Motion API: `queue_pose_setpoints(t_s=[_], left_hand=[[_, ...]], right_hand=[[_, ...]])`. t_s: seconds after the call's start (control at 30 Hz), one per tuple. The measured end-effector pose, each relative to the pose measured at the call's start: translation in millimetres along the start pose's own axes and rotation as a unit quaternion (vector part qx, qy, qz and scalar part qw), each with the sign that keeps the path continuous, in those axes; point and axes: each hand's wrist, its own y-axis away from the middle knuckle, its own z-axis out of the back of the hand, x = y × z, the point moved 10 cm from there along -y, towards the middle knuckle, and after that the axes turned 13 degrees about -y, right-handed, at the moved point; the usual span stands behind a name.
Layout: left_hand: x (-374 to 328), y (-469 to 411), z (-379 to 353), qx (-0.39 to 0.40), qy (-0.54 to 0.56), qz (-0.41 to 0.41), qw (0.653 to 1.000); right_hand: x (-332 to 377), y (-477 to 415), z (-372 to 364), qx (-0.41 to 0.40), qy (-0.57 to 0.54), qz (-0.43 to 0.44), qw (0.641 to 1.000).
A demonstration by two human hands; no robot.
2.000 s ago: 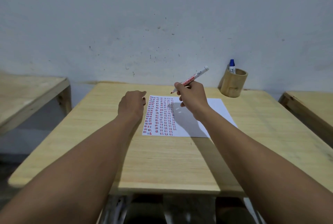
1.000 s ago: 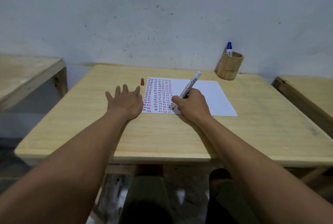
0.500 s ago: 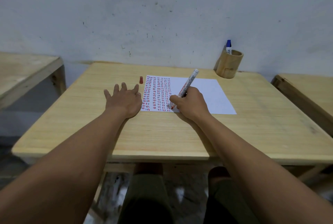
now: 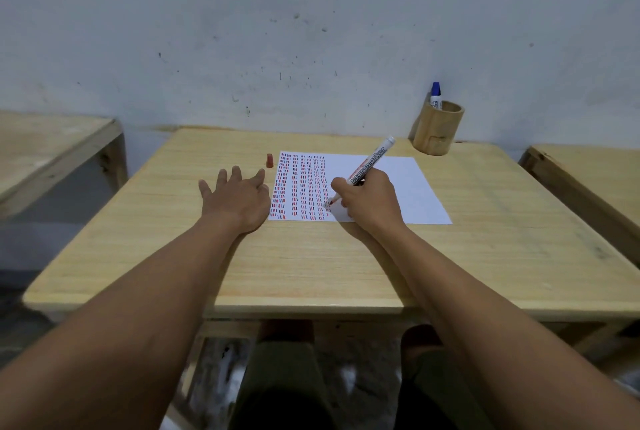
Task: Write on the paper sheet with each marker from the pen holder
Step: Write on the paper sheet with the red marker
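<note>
A white paper sheet (image 4: 412, 187) lies on the wooden table (image 4: 311, 263), its left half filled with columns of short red and blue dashes. My right hand (image 4: 367, 199) grips an uncapped red marker (image 4: 372, 161) with its tip on the sheet near the bottom edge, at the right side of the dashes. My left hand (image 4: 237, 199) rests flat on the table, fingers spread, touching the sheet's left edge. The red cap (image 4: 269, 160) stands on the table by the sheet's top left corner. A wooden pen holder (image 4: 438, 128) at the back right holds a blue marker (image 4: 435, 95).
A white wall rises right behind the table. A second wooden table (image 4: 52, 152) stands to the left across a gap, and a third one (image 4: 595, 173) stands to the right. My knees show below the table's front edge.
My right hand came down from mid-air and set the red marker's tip on the sheet's lower part. My left hand spread flat beside the sheet, uncovering the red cap on the table.
</note>
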Motion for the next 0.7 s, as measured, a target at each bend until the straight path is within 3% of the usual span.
queue_pose_setpoints(t_s=[0.13, 0.4, 0.5, 0.7], left_hand=[[2.5, 1.0, 10.4, -0.033, 0.032, 0.016, 0.999], [-7.2, 14.5, 73.1, -0.220, 0.117, 0.025, 0.968], [-8.9, 0.4, 82.4, -0.210, 0.151, 0.022, 0.966], [-2.5, -35.9, 57.7, -0.117, 0.177, 0.022, 0.977]], right_hand=[[8.3, -5.5, 3.8, -0.007, -0.056, -0.008, 0.998], [19.5, -19.8, -1.4, 0.026, -0.240, -0.061, 0.969], [23.3, -23.8, -2.4, 0.030, -0.281, -0.078, 0.956], [27.2, -28.2, -1.3, 0.023, -0.308, -0.092, 0.947]])
